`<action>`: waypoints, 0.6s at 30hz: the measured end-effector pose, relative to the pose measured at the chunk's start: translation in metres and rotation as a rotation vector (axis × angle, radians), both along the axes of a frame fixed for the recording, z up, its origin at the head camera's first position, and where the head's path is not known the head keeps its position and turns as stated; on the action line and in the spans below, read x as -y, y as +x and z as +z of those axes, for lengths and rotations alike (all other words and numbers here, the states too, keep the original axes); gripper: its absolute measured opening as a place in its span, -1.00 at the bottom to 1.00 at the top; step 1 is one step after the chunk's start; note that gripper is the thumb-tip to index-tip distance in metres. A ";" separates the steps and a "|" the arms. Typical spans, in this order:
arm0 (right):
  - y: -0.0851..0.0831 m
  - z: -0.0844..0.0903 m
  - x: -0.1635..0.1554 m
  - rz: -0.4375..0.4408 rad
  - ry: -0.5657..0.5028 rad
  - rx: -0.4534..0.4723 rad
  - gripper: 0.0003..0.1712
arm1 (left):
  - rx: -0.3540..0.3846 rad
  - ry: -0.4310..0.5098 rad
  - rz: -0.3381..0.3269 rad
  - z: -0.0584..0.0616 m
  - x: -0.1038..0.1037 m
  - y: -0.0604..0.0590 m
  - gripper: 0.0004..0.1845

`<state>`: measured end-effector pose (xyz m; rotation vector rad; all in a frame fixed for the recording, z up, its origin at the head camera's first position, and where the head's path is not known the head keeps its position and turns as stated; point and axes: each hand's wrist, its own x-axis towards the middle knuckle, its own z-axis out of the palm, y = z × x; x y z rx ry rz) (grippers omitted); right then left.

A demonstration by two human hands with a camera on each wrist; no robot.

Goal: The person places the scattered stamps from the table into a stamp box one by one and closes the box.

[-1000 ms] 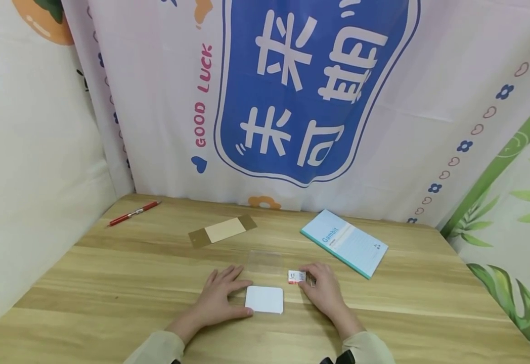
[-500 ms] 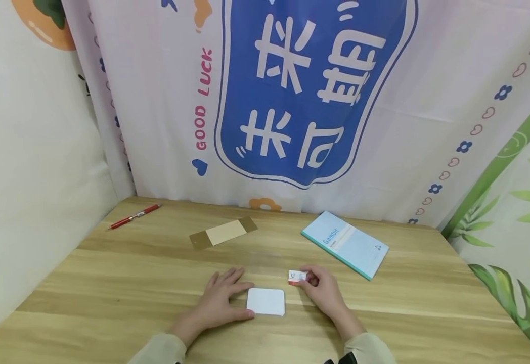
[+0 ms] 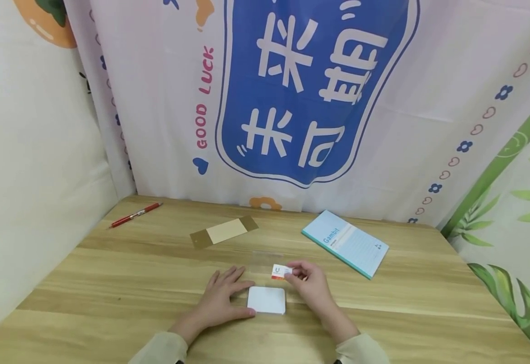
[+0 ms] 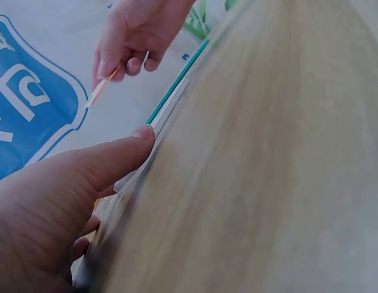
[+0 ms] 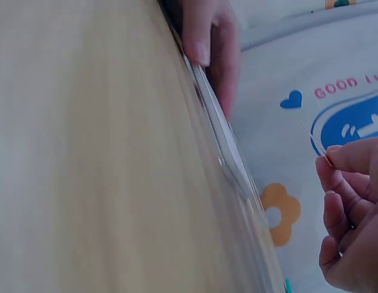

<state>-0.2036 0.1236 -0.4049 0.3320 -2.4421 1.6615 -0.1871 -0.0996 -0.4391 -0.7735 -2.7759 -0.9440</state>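
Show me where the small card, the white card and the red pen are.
small card (image 3: 281, 271), head view, its printed face, pinched by the right hand
white card (image 3: 266, 300), head view, its middle
red pen (image 3: 135, 215), head view, its barrel

Matt wood-grain table (image 3: 110, 283), glossy white card (image 3: 266, 300)

My head camera looks forward and down over the surface (image 3: 110, 283), while both wrist cameras skim it closely, sharing the white card (image 3: 266, 300).
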 end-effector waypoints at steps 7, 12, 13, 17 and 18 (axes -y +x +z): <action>0.007 -0.005 0.022 0.063 -0.054 0.079 -0.82 | 0.000 -0.017 0.005 0.001 0.000 0.000 -0.31; 0.011 -0.012 0.025 0.109 -0.024 0.091 -0.86 | 0.003 -0.016 0.002 0.003 -0.002 0.000 -0.33; 0.011 -0.014 0.025 0.111 -0.006 0.088 -0.87 | 0.003 -0.015 0.001 0.003 -0.003 0.000 -0.33; 0.010 -0.025 0.025 0.111 0.048 0.051 -0.90 | 0.001 -0.020 0.002 0.002 -0.003 -0.001 -0.32; 0.010 -0.026 0.025 0.113 0.053 0.040 -0.90 | 0.000 -0.021 0.003 0.002 -0.002 -0.001 -0.32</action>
